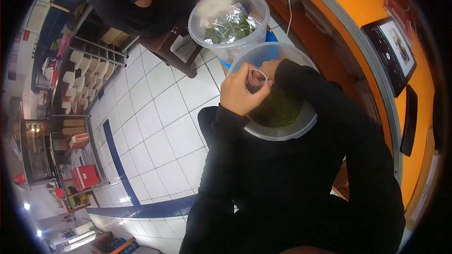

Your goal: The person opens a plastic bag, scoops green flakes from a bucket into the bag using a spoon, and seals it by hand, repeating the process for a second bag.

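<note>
My left hand (239, 92) is closed on the rim of a small clear plastic bag (264, 75), with the thumb on the near side and the fingers curled behind. The bag's mouth stands spread in a loop facing me. My right hand (270, 67) is close against the bag's far side, below a black sleeve; its fingers are mostly hidden. Both hands are over a translucent bucket (278, 135) between my legs. Chopped green leaves (281, 110) lie in it.
Beyond stands a second translucent bucket (196, 33) with filled clear bags of leaves (233, 26). A person in dark clothing (123, 2) sits by a brown stool (165, 47). At right, an orange table (351, 0) carries a tablet (393, 51). Shelves (56, 115) line the left.
</note>
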A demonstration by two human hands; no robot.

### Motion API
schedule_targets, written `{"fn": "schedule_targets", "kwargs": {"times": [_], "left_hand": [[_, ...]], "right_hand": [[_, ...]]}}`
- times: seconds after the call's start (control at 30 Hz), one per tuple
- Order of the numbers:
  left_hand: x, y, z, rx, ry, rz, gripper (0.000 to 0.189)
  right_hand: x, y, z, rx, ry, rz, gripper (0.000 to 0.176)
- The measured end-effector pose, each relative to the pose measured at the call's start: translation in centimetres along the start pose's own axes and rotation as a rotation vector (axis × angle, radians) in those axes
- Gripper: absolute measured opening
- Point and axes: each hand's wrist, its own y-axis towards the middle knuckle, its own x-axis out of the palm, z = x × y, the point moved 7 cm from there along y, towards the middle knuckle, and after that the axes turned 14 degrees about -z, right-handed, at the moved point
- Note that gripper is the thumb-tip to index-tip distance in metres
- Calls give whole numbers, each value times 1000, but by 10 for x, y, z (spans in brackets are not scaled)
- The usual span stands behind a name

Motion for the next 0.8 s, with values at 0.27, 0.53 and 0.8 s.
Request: {"fn": "schedule_targets", "kwargs": {"times": [0.27,0.53,0.8], "left_hand": [[-1,-3,-7,-4,-93,47,40],[-3,-3,1,-21,-136,42,38],[6,2,3,-46,129,-65,41]], "right_hand": [[-46,-117,18,-192,252,281,14],[-106,-227,19,-67,184,566,16],[-116,-219,-17,-115,28,696,12]]}}
